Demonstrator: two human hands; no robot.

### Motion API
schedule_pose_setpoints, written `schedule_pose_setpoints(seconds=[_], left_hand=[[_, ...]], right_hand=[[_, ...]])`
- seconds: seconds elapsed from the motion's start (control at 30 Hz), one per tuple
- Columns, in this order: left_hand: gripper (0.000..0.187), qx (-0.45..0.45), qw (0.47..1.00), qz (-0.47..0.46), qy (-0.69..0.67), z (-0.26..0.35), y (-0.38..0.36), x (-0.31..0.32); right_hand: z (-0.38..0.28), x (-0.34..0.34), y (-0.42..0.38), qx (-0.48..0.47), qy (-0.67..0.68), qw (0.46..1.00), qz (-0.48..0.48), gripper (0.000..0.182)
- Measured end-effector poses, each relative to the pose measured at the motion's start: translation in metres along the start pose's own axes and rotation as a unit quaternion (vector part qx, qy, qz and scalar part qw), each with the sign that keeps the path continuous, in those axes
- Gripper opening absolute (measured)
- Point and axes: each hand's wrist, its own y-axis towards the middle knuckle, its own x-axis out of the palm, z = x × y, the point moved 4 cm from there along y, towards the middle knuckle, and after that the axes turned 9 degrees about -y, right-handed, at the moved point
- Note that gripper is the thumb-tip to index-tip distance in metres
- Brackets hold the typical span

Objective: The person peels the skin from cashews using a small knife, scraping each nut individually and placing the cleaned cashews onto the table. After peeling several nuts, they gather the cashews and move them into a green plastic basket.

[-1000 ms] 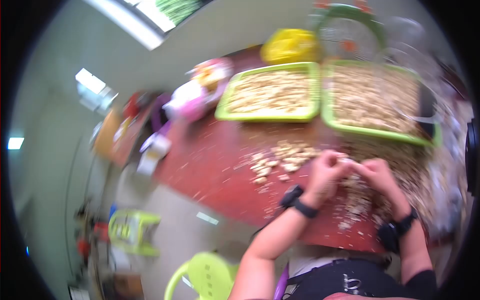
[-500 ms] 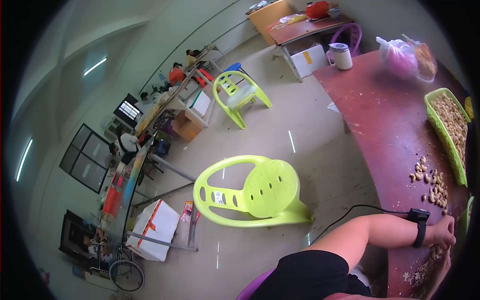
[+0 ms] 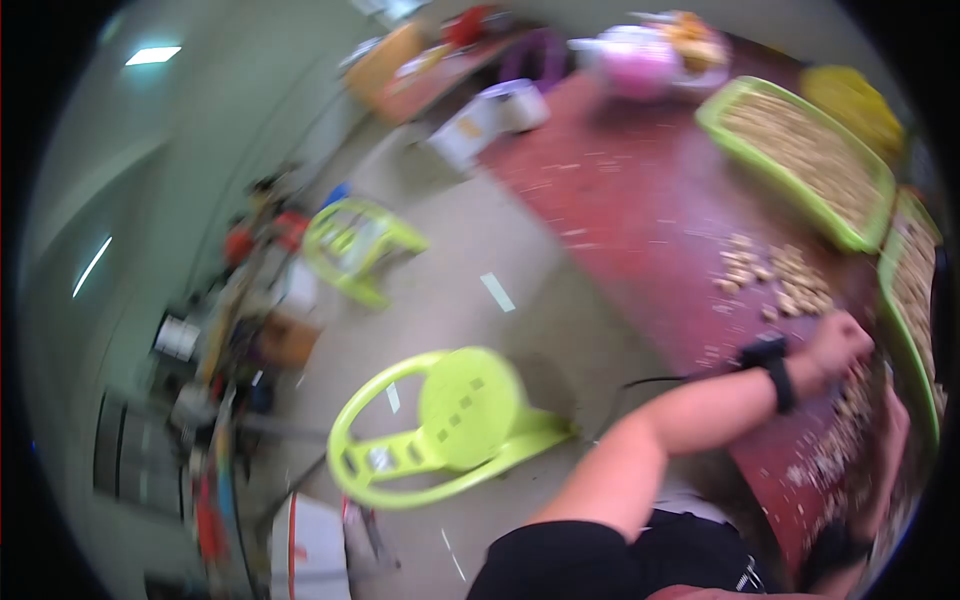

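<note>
My left hand [image 3: 838, 345], with a black band and a small device on its wrist, is over the red table beside a small group of cashews [image 3: 798, 280]. Its fingers are curled together; what they hold, if anything, is hidden. My right hand [image 3: 893, 425] is close by at the right, along the edge of a green basket, its fingers blurred. Between my forearms lies a scatter of cashews and pale crumbs [image 3: 822, 460]. A green basket full of cashews [image 3: 850, 240] sits beyond my left hand, and a second green basket [image 3: 905, 345] holds more nuts at the right.
Pink and orange plastic bags [image 3: 640, 65] and a yellow bag [image 3: 850, 105] lie at the table's far end, near a white jug [image 3: 520, 105]. A cable runs from the wrist device. Green chairs [image 3: 470, 405] stand on the floor, with other work tables beyond.
The view has swung toward the table, so both baskets and more of my right arm show, with blur. My left hand stays curled near the cashews.
</note>
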Motion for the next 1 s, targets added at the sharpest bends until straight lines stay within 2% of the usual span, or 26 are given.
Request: schedule_pose_setpoints(seconds=[0.07, 0.1, 0.13, 0.2, 0.23, 0.3, 0.33, 0.37, 0.47, 0.67, 1.0], left_hand=[[0.006, -0.022, 0.999, -0.004, -0.043, 0.005, 0.0, 0.001], [0.009, -0.034, 0.997, -0.001, -0.063, 0.004, 0.0, -0.002], [0.012, -0.045, 0.997, -0.005, -0.067, 0.007, -0.002, -0.003], [0.022, -0.037, 0.997, 0.009, -0.063, 0.012, -0.005, -0.001], [0.028, -0.041, 0.998, 0.007, -0.05, 0.013, -0.006, 0.0], [0.03, -0.037, 0.999, 0.009, -0.031, 0.011, -0.006, 0.001], [0.027, -0.041, 0.999, 0.01, -0.034, 0.01, -0.007, 0.003], [0.023, -0.051, 0.997, -0.004, -0.058, 0.008, -0.006, 0.003], [0.017, -0.063, 0.994, -0.036, -0.086, 0.009, -0.01, 0.011], [0.016, -0.052, 0.992, -0.068, -0.097, 0.007, -0.015, 0.019], [0.019, -0.041, 0.99, -0.08, -0.105, 0.009, -0.018, 0.024]], right_hand=[[0.01, -0.006, -0.001, -0.048, -0.036, 0.998, 0.027, 0.034], [0.002, -0.006, -0.009, 0.079, 0.115, 0.99, -0.001, 0.036], [0.004, -0.007, -0.009, 0.042, 0.089, 0.995, 0.022, 0.036], [-0.009, -0.008, -0.016, 0.066, 0.091, 0.993, 0.042, 0.035], [-0.014, -0.008, -0.018, 0.113, 0.089, 0.989, 0.032, 0.036], [-0.017, -0.005, -0.018, 0.089, 0.134, 0.987, 0.01, 0.035], [-0.022, -0.007, -0.02, 0.1, 0.118, 0.988, 0.003, 0.037], [-0.021, -0.008, -0.02, 0.071, 0.072, 0.995, 0.016, 0.036], [-0.024, -0.008, -0.022, 0.081, 0.078, 0.993, -0.014, 0.034], [-0.031, -0.005, -0.025, 0.091, 0.105, 0.988, -0.063, 0.033], [-0.037, -0.001, -0.025, 0.094, 0.106, 0.987, -0.074, 0.035]])
